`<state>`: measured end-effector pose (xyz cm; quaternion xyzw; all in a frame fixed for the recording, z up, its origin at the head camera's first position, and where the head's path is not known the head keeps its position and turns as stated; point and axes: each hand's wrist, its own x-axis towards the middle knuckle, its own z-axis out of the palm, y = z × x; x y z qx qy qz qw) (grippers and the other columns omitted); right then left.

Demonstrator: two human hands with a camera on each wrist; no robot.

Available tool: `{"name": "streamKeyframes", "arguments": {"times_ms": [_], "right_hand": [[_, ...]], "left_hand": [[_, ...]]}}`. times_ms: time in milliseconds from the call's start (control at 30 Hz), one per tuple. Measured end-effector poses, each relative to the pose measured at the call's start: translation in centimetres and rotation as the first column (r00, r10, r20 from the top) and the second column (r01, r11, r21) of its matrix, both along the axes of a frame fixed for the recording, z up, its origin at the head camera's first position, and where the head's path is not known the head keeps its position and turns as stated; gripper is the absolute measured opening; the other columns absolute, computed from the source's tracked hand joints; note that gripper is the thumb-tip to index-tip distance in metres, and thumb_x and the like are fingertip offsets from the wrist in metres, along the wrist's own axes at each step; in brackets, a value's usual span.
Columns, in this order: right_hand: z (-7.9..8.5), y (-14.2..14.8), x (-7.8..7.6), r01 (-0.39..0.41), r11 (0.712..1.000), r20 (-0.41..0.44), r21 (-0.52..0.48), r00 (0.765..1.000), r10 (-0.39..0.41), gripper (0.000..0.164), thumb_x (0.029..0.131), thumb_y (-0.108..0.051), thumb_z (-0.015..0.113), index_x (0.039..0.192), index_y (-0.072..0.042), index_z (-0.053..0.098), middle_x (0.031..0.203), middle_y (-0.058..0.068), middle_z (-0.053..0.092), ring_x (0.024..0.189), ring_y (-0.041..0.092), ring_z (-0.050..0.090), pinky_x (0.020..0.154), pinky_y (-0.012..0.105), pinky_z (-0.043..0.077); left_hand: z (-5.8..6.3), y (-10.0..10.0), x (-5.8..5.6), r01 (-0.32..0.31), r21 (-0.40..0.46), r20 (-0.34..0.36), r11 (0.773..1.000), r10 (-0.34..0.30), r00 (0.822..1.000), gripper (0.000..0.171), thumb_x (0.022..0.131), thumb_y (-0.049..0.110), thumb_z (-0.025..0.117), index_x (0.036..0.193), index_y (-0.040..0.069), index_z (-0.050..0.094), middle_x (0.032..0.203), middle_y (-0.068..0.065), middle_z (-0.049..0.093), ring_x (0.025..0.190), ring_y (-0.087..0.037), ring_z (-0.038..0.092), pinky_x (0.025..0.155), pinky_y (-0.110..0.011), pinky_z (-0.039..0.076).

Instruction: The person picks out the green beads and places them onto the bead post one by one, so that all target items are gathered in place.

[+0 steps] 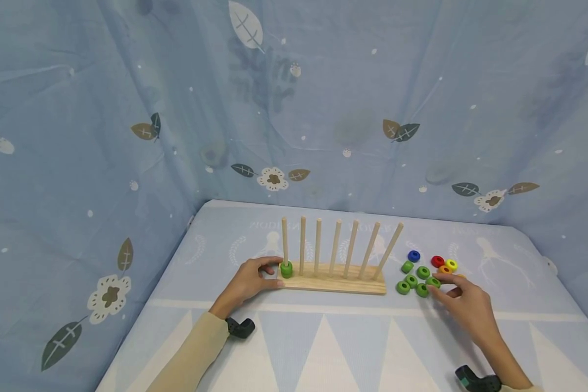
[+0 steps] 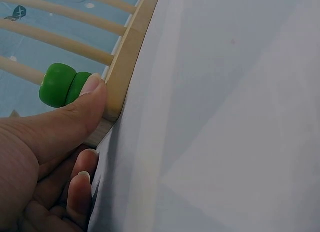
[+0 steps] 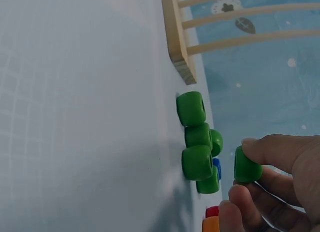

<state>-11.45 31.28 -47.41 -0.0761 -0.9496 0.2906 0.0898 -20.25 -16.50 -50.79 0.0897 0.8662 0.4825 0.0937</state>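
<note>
A wooden peg rack (image 1: 333,281) stands on the table, its flat base carrying several upright pegs. Two green beads (image 2: 59,85) are stacked low on the leftmost peg. My left hand (image 1: 255,277) grips the left end of the base, with the thumb near the stacked beads. Off the rack's right end, my right hand (image 1: 465,305) pinches a green bead (image 3: 247,166) between thumb and fingers, raised above the table. Several loose green beads (image 3: 192,108) lie beside that hand.
Behind the green beads lie a blue bead (image 1: 414,256), a red bead (image 1: 438,261), a yellow bead (image 1: 451,265) and an orange bead (image 1: 444,269). The patterned tablecloth (image 1: 323,348) covers the table, and a blue leaf-print curtain (image 1: 323,109) hangs behind.
</note>
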Motion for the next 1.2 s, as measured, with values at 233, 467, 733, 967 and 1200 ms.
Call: {"name": "streamKeyframes", "arguments": {"times_ms": [233,467,733,967,1200], "right_hand": [[0.4,-0.6,0.1,-0.025,1.000,-0.030,-0.006,0.999,0.024,0.043,0.087,-0.028,0.081,0.122,-0.006,0.070,0.113,0.019,0.067,0.074,0.018,0.061,0.051,0.027,0.043],[0.7,-1.4,0.1,-0.050,0.999,-0.048,-0.013,0.998,0.049,0.041,0.086,-0.028,0.082,0.121,-0.008,0.071,0.109,0.016,0.070,0.075,0.018,0.061,0.053,0.028,0.043],[0.8,-2.4,0.1,-0.072,0.997,-0.032,-0.024,0.997,0.071,0.044,0.086,-0.027,0.082,0.123,-0.008,0.070,0.112,0.017,0.070,0.075,0.017,0.061,0.053,0.027,0.045],[0.8,-3.1,-0.1,-0.108,0.994,-0.060,-0.028,0.993,0.106,0.040,0.085,-0.023,0.083,0.121,-0.010,0.071,0.111,0.016,0.071,0.073,0.017,0.061,0.053,0.027,0.046],[0.9,-3.7,-0.1,-0.132,0.991,-0.093,-0.037,0.987,0.128,0.039,0.085,-0.022,0.083,0.119,-0.008,0.072,0.108,0.013,0.072,0.073,0.017,0.060,0.051,0.026,0.045]], "left_hand": [[0.1,0.1,0.1,-0.003,0.005,0.002,1.000,0.003,1.000,0.057,0.074,0.026,0.091,0.127,0.027,0.070,0.097,0.000,0.063,0.075,-0.020,0.050,0.071,-0.036,0.043],[-0.1,0.0,0.0,-0.003,-0.005,-0.002,1.000,0.003,1.000,0.058,0.074,0.026,0.091,0.128,0.028,0.070,0.097,0.001,0.063,0.075,-0.020,0.051,0.071,-0.036,0.043],[0.1,0.0,0.1,0.002,0.009,0.003,1.000,-0.002,1.000,0.057,0.075,0.027,0.091,0.127,0.027,0.070,0.097,-0.001,0.063,0.074,-0.020,0.050,0.070,-0.036,0.043],[0.1,0.0,0.1,-0.005,0.016,0.004,1.000,0.005,1.000,0.057,0.075,0.027,0.091,0.127,0.027,0.070,0.098,-0.001,0.063,0.074,-0.020,0.050,0.070,-0.036,0.042],[0.2,0.1,0.3,-0.005,0.015,-0.005,1.000,0.005,1.000,0.057,0.074,0.026,0.091,0.127,0.026,0.070,0.098,-0.002,0.063,0.075,-0.020,0.050,0.070,-0.036,0.042]]}}
